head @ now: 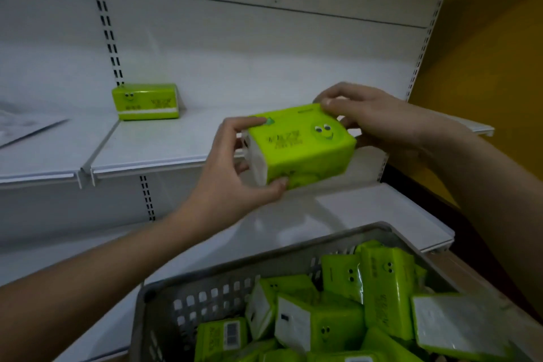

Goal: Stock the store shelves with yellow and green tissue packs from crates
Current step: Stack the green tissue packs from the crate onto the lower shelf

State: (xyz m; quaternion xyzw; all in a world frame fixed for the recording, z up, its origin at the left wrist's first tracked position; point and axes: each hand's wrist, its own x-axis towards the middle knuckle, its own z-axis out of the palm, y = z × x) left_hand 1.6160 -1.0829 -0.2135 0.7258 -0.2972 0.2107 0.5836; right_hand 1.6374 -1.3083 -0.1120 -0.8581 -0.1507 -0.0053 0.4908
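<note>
**Green pack in both hands, in front of the upper shelf: how to set it down well**

Both hands hold one green tissue pack (299, 145) in the air, in front of the upper shelf (152, 150) and above the lower shelf (382, 214). It touches neither. The left hand (232, 167) grips the white end of the pack, thumb curled under the near bottom edge, fingers over the top. The right hand (367, 117) pinches the far top corner, fingertips bent over the edge. Neither hand is free.

The pack is tilted, smiley face turned up toward the camera, not level with the shelf.

One shelved green pack (146, 101) already stands at the back of the upper shelf, against the slotted upright (107, 26), long printed side facing out. Well apart from the held pack. The grey crate (223, 288) sits low and near, with many more green packs (352, 311) piled loosely in it. No yellow packs visible.

Judgement: task is at an early stage; placing step in hand.

Doing it well:
- Level the pack before it meets the shelf, so the flat base lands whole and not on an edge.
- Turn it to match the shelved pack, printed face outward.
- Likely best set just beside that pack, starting a tidy row from the back corner; sliding it leftward along the shelf would close the gap.
- The wrap looks soft and slick. Keep the grip light; a hard pinch could dent the corners.
- Release the right hand first, steady with the left.

Risk: pack set too near the front lip may tip toward the crate.
</note>
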